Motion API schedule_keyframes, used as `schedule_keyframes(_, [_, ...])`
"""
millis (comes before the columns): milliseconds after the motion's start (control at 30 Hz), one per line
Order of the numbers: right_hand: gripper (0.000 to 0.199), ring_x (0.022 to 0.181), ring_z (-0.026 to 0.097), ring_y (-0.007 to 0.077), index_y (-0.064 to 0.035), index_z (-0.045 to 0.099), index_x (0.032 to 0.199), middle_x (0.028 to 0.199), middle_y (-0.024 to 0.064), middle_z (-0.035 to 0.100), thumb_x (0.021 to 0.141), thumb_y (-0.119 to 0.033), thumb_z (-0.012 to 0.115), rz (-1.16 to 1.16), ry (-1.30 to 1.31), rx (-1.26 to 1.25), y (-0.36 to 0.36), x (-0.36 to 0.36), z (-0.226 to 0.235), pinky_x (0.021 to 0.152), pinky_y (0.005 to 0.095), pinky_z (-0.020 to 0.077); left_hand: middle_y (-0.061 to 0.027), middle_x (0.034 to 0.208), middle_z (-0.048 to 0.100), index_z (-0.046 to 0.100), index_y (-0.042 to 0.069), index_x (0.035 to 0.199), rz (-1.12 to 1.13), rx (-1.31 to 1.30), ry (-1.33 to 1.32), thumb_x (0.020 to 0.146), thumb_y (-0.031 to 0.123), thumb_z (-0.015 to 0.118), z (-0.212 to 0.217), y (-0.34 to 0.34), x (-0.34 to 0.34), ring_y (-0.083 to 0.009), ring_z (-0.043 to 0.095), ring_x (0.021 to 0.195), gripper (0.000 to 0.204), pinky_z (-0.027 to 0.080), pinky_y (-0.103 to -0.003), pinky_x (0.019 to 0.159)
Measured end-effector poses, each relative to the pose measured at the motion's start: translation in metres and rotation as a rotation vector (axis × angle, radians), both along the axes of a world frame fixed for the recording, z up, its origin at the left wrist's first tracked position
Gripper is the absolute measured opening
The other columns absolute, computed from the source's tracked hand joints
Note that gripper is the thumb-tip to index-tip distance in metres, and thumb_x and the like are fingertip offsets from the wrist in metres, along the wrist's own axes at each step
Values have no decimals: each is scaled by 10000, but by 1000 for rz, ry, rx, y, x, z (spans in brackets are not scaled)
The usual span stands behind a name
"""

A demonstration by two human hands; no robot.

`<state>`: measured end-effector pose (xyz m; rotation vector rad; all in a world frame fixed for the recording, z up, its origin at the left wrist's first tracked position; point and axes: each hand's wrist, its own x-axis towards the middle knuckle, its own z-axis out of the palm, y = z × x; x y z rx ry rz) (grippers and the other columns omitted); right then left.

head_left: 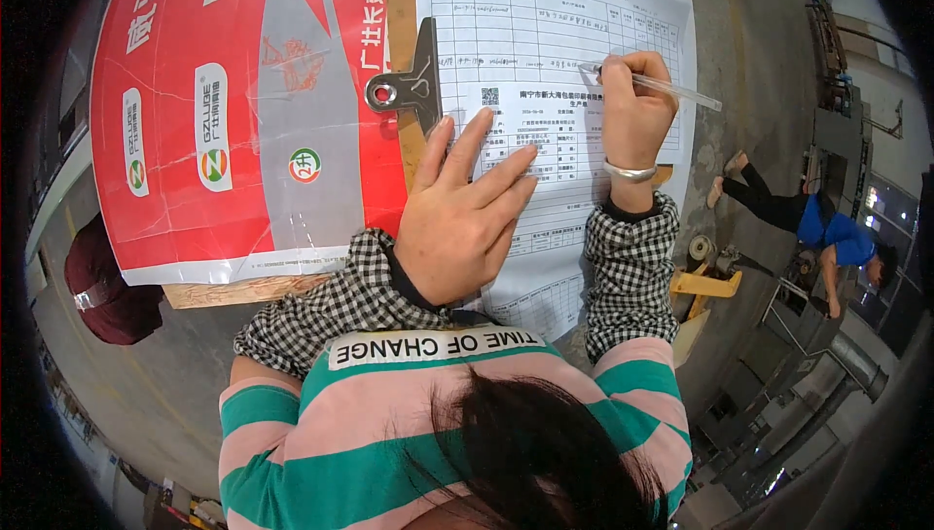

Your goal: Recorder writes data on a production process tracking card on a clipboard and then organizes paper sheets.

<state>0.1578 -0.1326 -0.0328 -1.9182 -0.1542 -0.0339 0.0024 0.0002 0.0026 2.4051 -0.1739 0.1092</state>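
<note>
I see right hand's (pixel 637 126) fingers pinching pen (pixel 681 94) at two o'clock, tip at form (pixel 555 29), one o'clock; left hand (pixel 457 228) spread over slip (pixel 564 131); lifting it could let slip slide, jolting pen

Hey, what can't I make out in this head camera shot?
All in the head view:
Front form: print partly covered by the left hand.
Pen: partly hidden by the right hand.
Red poster: cut off by the top edge.
Co-worker: too small to tell what they touch.
</note>
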Motion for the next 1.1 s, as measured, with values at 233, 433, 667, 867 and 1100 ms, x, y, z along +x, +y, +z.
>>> schedule_keyframes(233, [107, 513, 417, 44, -9, 507, 679, 566, -12, 502, 761, -35, 572, 13, -17, -10, 0, -1, 3, 453, 213, 338, -60, 1193, 526, 609, 45, 997, 7, -8, -12, 688, 97, 601, -2, -1, -1, -374, 354, 1224, 313, 205, -538, 1027])
schedule_keyframes(433, [117, 516, 417, 46, -10, 500, 677, 563, -12, 496, 767, -41, 567, 4, -36, -40, 0, -1, 3, 456, 214, 341, -62, 1189, 529, 609, 44, 993, 9, -17, -24, 688, 93, 602, -2, -1, -1, -376, 358, 1222, 309, 207, -538, 1026])
schedule_keyframes(667, [118, 514, 414, 48, -11, 501, 678, 561, -15, 492, 765, -54, 568, 6, -48, -38, 0, 0, 0, 457, 213, 337, -64, 1191, 529, 612, 42, 985, 13, -12, -34, 692, 92, 602, -1, -1, -1, -375, 360, 1222, 298, 208, -535, 1027])
schedule_keyframes(867, [116, 520, 410, 43, -7, 504, 676, 581, -15, 500, 762, -49, 569, -30, -1, 44, 0, -1, 2, 460, 206, 331, -66, 1191, 529, 613, 43, 988, 13, -12, -31, 697, 96, 599, -2, 0, -1, -376, 361, 1221, 296, 208, -534, 1028])
schedule_keyframes(1100, [104, 528, 409, 38, -6, 505, 678, 584, -17, 499, 758, -35, 564, -52, -25, 22, 0, 0, 2, 463, 204, 326, -64, 1190, 528, 612, 44, 995, 14, -10, -20, 701, 97, 598, -1, -1, -1, -376, 356, 1224, 299, 205, -532, 1030])
